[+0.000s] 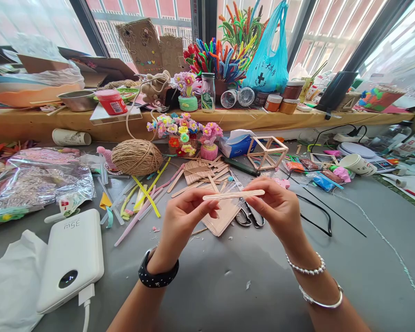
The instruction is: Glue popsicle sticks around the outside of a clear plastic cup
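Note:
Between my two hands a flat wooden craft stick (233, 195) is held level above the table. The fingers and thumb of my left hand (190, 212) pinch its left end. My right hand (278, 203) pinches the right end in the same way. Below and behind the stick lie a flat wooden piece under clear plastic (217, 223) and black-handled scissors (249, 216), partly hidden by my right hand. Beyond my hands is a loose pile of craft sticks (197, 170). A cube frame made of sticks (267, 152) stands at the pile's right.
A white power bank (72, 258) with a cable lies at the left. A twine ball (137, 157), yarn flowers (180, 129) and a blue tissue pack (237, 143) stand farther back. A kitchen scale (358, 152) and paper cup (358, 164) are at the right, near a black cord (327, 221).

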### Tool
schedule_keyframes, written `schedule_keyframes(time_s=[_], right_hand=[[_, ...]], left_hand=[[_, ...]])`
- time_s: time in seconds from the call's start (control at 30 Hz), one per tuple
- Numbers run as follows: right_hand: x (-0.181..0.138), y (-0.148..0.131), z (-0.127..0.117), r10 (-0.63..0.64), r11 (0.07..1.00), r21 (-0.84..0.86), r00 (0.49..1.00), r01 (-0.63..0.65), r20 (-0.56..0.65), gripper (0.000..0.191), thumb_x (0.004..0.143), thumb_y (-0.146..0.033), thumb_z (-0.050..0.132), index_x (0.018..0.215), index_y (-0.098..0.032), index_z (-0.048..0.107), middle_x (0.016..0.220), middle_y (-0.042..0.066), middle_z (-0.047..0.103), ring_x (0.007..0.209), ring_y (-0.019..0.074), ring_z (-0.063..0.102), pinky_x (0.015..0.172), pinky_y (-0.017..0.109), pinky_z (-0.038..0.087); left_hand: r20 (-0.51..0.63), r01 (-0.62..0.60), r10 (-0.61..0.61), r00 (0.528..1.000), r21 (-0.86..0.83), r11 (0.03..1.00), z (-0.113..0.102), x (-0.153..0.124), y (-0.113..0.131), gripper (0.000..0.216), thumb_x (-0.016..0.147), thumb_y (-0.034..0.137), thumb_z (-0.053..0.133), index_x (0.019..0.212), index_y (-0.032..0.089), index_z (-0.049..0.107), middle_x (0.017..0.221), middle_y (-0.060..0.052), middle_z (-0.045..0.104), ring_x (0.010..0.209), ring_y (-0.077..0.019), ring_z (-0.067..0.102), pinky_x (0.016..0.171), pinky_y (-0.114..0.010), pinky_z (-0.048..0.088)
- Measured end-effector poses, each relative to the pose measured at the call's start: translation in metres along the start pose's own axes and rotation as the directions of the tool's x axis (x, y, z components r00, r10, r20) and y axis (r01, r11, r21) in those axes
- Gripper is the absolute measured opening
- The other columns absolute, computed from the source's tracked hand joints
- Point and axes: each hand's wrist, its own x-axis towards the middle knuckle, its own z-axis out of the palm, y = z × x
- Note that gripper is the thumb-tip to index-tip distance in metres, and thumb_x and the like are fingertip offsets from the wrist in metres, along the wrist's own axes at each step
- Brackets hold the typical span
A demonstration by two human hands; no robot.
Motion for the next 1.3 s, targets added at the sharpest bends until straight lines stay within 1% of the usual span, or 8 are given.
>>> schedule_keyframes(time_s=[0.17, 0.3, 0.53, 0.67, 0.83, 1.03, 1.2, 1.3], right_hand=[[0.001, 0.000, 0.000, -0.004, 1.000, -0.007, 1.000, 0.004, 0.008, 0.006, 0.075, -0.025, 0.063, 0.080, -0.022, 0.064, 0.077, 0.002, 0.062, 0.069, 0.0127, 0.054, 0.052, 0.024, 0.043], [0.001, -0.001, 0.000, 0.013, 1.000, -0.005, 1.000, -0.013, -0.026, 0.008, 0.074, -0.028, 0.064, 0.078, -0.021, 0.064, 0.076, 0.002, 0.062, 0.068, 0.0133, 0.055, 0.052, 0.024, 0.044], [-0.003, 0.000, 0.013, 0.077, 0.976, 0.211, 0.994, -0.058, -0.084, 0.006, 0.074, -0.024, 0.064, 0.080, -0.023, 0.066, 0.075, 0.000, 0.060, 0.067, 0.0117, 0.055, 0.055, 0.024, 0.045], [-0.005, 0.000, 0.018, 0.079, 0.960, 0.278, 0.991, -0.047, -0.104, 0.006, 0.075, -0.022, 0.063, 0.080, -0.024, 0.067, 0.076, 0.000, 0.060, 0.068, 0.0110, 0.054, 0.055, 0.023, 0.043], [-0.005, 0.001, 0.018, 0.068, 0.951, 0.307, 0.990, -0.028, -0.120, 0.007, 0.075, -0.023, 0.064, 0.080, -0.025, 0.067, 0.076, 0.000, 0.060, 0.064, 0.0108, 0.053, 0.051, 0.022, 0.042], [-0.005, 0.000, 0.019, 0.053, 0.944, 0.330, 0.993, -0.016, -0.103, 0.009, 0.076, -0.020, 0.063, 0.081, -0.025, 0.067, 0.077, 0.000, 0.061, 0.069, 0.0109, 0.054, 0.055, 0.022, 0.042], [-0.005, 0.002, 0.018, 0.045, 0.944, 0.331, 0.992, -0.003, -0.119, 0.008, 0.076, -0.018, 0.063, 0.080, -0.024, 0.067, 0.074, -0.001, 0.059, 0.065, 0.0089, 0.052, 0.052, 0.020, 0.040], [-0.004, 0.004, 0.016, 0.062, 0.941, 0.339, 0.990, -0.016, -0.127, 0.007, 0.076, -0.020, 0.063, 0.079, -0.024, 0.067, 0.074, -0.002, 0.060, 0.063, 0.0084, 0.051, 0.052, 0.020, 0.039]], left_hand=[[-0.018, 0.003, -0.003, 1.000, -0.012, 1.000, 0.002, 0.001, 0.001, 0.010, 0.067, 0.023, 0.070, 0.074, 0.016, 0.067, 0.058, 0.001, 0.063, 0.049, -0.0091, 0.056, 0.052, -0.020, 0.045], [-0.016, 0.000, 0.000, 1.000, -0.012, 1.000, 0.003, 0.000, -0.001, 0.011, 0.067, 0.024, 0.070, 0.074, 0.016, 0.067, 0.058, 0.001, 0.064, 0.048, -0.0092, 0.055, 0.051, -0.021, 0.046], [-0.043, -0.027, 0.025, 0.999, -0.058, 0.998, 0.005, -0.002, -0.009, 0.013, 0.070, 0.025, 0.067, 0.080, 0.017, 0.068, 0.065, 0.000, 0.066, 0.051, -0.0090, 0.057, 0.055, -0.022, 0.048], [-0.033, -0.026, 0.023, 0.999, -0.107, 0.994, 0.008, -0.003, -0.012, 0.010, 0.070, 0.023, 0.068, 0.079, 0.018, 0.068, 0.064, 0.001, 0.066, 0.051, -0.0079, 0.057, 0.054, -0.020, 0.048], [-0.029, -0.028, 0.024, 0.999, -0.165, 0.986, 0.013, -0.005, -0.013, 0.009, 0.070, 0.021, 0.068, 0.079, 0.019, 0.068, 0.062, 0.002, 0.066, 0.050, -0.0075, 0.058, 0.053, -0.018, 0.047], [-0.023, -0.037, 0.034, 0.999, -0.186, 0.982, 0.015, -0.007, -0.014, 0.008, 0.071, 0.019, 0.067, 0.079, 0.020, 0.068, 0.063, 0.003, 0.066, 0.051, -0.0069, 0.058, 0.054, -0.018, 0.048], [0.005, -0.030, 0.032, 0.999, -0.172, 0.985, 0.016, -0.006, -0.013, 0.010, 0.071, 0.019, 0.067, 0.080, 0.020, 0.068, 0.067, 0.002, 0.066, 0.055, -0.0075, 0.059, 0.058, -0.018, 0.050], [0.012, -0.013, 0.015, 1.000, -0.146, 0.989, 0.015, -0.005, -0.012, 0.016, 0.067, 0.020, 0.070, 0.083, 0.021, 0.068, 0.075, 0.001, 0.066, 0.063, -0.0097, 0.062, 0.061, -0.019, 0.051]])
